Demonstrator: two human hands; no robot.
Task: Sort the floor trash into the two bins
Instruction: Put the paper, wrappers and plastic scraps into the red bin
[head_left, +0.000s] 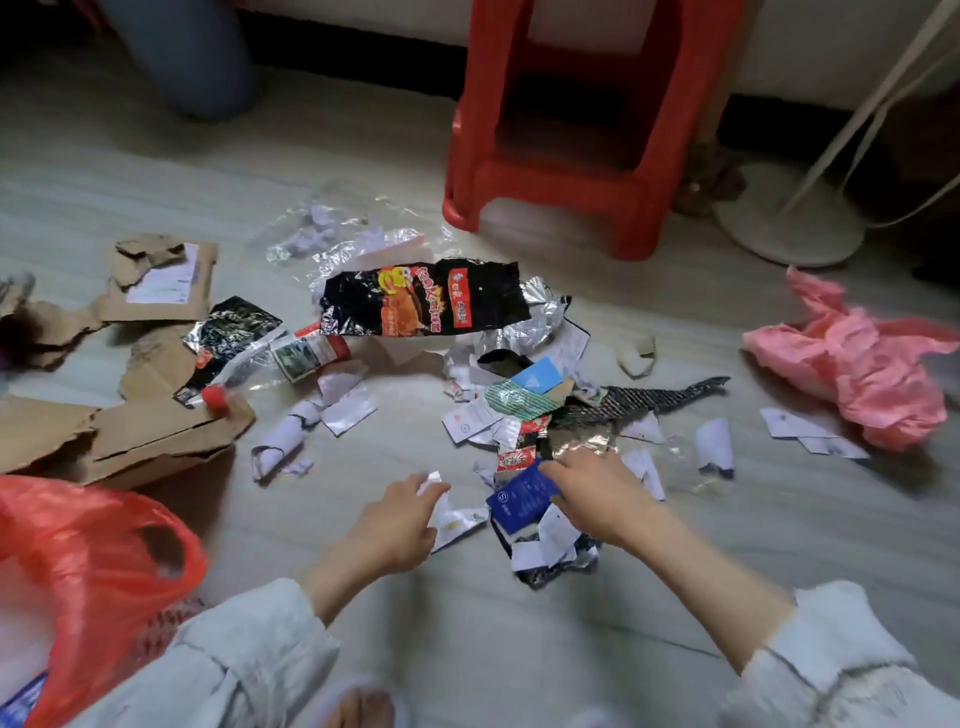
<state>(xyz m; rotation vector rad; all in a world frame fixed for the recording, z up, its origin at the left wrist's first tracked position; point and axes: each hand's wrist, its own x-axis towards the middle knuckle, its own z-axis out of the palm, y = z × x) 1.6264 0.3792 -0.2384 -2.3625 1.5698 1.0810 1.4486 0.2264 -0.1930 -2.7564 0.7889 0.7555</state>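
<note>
Red bag-lined bin (98, 545), contents unclear.

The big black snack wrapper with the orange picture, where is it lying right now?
In the head view, the black snack wrapper lies on the floor near the middle of the litter, just in front of the red stool and right of the torn cardboard.

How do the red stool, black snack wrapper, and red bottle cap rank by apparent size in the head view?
1. red stool
2. black snack wrapper
3. red bottle cap
</note>
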